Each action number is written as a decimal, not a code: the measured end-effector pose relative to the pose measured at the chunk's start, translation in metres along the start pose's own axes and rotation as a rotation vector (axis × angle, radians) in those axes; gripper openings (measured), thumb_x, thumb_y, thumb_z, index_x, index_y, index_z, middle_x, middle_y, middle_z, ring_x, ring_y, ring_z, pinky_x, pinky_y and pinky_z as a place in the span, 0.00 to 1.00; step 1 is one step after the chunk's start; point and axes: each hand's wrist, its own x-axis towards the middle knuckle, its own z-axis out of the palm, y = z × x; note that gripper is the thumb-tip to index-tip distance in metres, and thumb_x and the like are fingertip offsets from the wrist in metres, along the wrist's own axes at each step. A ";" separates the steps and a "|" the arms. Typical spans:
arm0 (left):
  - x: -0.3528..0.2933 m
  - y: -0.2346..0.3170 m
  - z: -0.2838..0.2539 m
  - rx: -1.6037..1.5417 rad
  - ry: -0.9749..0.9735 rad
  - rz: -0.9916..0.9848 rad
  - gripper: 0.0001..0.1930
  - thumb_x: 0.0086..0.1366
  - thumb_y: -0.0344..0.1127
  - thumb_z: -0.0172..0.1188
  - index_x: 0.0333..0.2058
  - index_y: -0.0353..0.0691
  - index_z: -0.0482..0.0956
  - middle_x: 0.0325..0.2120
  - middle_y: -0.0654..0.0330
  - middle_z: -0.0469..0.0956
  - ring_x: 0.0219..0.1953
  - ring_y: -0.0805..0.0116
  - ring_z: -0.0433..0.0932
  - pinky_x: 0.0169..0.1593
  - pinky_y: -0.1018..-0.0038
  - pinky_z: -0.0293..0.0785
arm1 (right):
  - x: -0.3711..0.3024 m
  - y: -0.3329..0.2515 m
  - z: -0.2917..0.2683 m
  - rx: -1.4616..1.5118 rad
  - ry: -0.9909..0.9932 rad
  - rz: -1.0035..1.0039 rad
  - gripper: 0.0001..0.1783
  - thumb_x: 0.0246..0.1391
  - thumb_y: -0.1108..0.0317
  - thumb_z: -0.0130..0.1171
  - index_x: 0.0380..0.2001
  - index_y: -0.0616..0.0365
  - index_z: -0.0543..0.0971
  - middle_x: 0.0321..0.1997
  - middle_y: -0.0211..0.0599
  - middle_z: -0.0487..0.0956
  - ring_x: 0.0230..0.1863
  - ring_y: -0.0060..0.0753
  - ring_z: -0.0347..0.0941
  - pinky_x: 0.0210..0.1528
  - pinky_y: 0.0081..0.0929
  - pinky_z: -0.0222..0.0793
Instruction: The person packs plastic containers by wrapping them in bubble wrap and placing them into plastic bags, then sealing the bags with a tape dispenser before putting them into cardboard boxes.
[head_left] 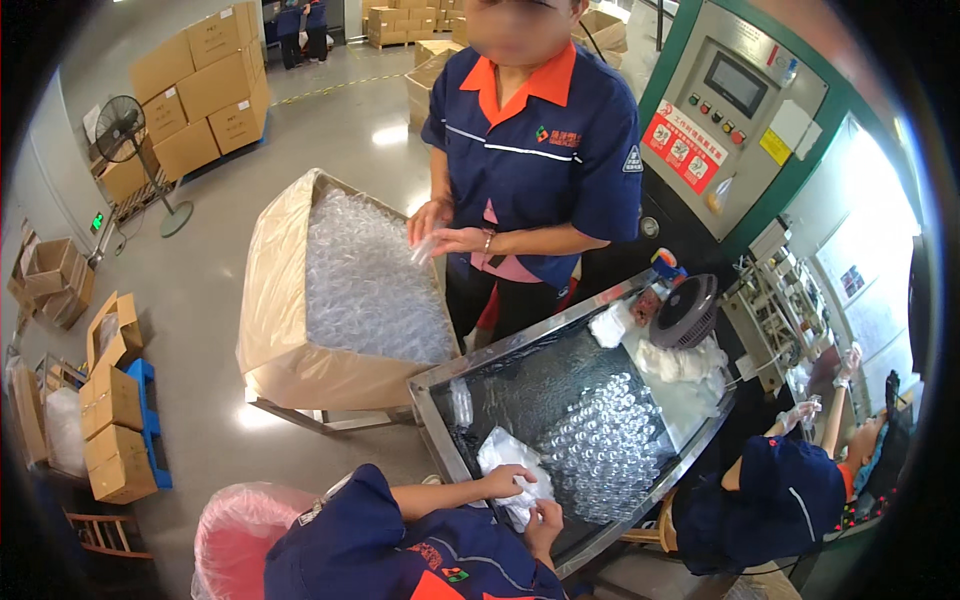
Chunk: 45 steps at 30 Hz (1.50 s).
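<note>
My left hand (508, 481) is closed on the upper part of a crumpled white cloth (503, 450), over the near left corner of a metal-rimmed worktable (432, 420). Beside it, my right hand (545, 523) has its fingers bent against the cloth's right edge. Whether something small lies between my fingers cannot be made out. To the right of the cloth, many clear round-ended plastic pieces (605, 440) lie packed on the dark wet-looking surface. A few clear tubes (461, 402) lie by the left rim.
Across the table a co-worker (535, 160) holds clear tubes beside a lined box (275, 300) full of clear pieces. A black fan (685, 311) and white cloths (680, 362) sit at the far right. Another person (770, 500) works at right. A pink-lined bin (235, 520) stands at my left.
</note>
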 end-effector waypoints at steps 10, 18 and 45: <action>-0.010 0.073 -0.014 -0.022 -0.221 0.381 0.29 0.51 0.34 0.63 0.55 0.47 0.71 0.48 0.58 0.72 0.39 0.67 0.74 0.42 0.71 0.72 | 0.024 -0.043 -0.013 -0.007 0.097 0.347 0.11 0.42 0.78 0.63 0.34 0.64 0.79 0.42 0.42 0.75 0.40 0.34 0.74 0.36 0.26 0.72; -0.014 0.063 -0.060 0.391 -0.148 0.439 0.32 0.54 0.31 0.60 0.59 0.49 0.64 0.48 0.51 0.74 0.49 0.51 0.73 0.51 0.59 0.66 | 0.059 -0.089 -0.007 0.234 -0.025 0.251 0.10 0.45 0.77 0.63 0.33 0.65 0.78 0.36 0.39 0.74 0.32 0.27 0.74 0.33 0.22 0.71; 0.008 0.013 -0.149 1.276 0.317 0.033 0.29 0.55 0.44 0.62 0.57 0.57 0.68 0.65 0.55 0.51 0.65 0.48 0.52 0.61 0.50 0.55 | -0.067 0.003 -0.054 -0.307 0.109 0.124 0.08 0.41 0.83 0.54 0.28 0.62 0.72 0.30 0.49 0.72 0.33 0.55 0.70 0.35 0.38 0.67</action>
